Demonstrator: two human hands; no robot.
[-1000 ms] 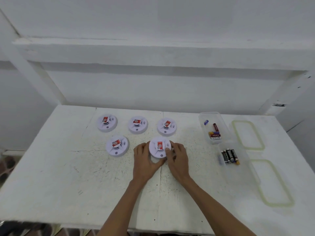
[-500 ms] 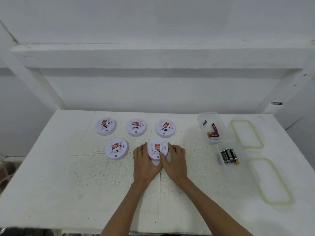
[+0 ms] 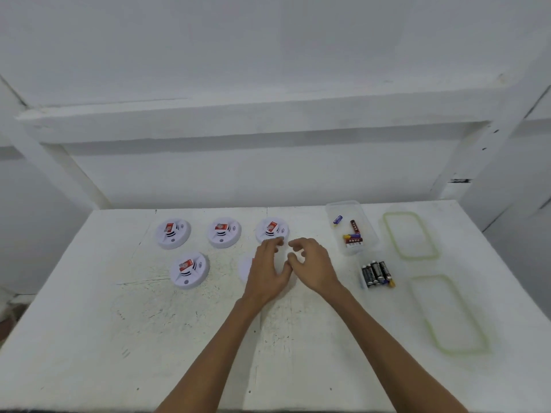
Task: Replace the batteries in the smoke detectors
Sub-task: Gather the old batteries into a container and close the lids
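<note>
White-painted table [image 3: 89,353] carries the whole job. My findings follow.

1. Hands. Half a second ago both hands clasped the front-right smoke detector [image 3: 246,266] between them. They have since let go and moved forward.
   - The left hand [image 3: 265,269] is now above that detector and covers all but a white sliver at its left edge. Its fingers are stretched out and loosely spread, with the tips at the near rim of the back-right detector [image 3: 272,229].
   - The right hand [image 3: 313,263] is just beside the left, with its fingers half curled and relaxed.
   - Motion blur softens both hands, but I can make out nothing held in either.

2. Storage. Two green-rimmed lids [image 3: 410,235] lie at the right of the table. Between them and the detectors stand a far clear tub [image 3: 343,203] and a near clear tub [image 3: 363,281].

3. Detectors. The released unit is in the front row, where it lay before. The three other detectors [image 3: 188,269] are face up with their red labels showing. No casing that I can see is open.

4. Cells. Black batteries [image 3: 377,274] lie in the near tub and red and blue batteries [image 3: 353,236] in the far one. I cannot tell which set is fresh.

Assessment: the grip on the front unit has been given up with no compartment exposed. The reach looks aimed at the back-right unit. I judge the replacement work hardly begun.
</note>
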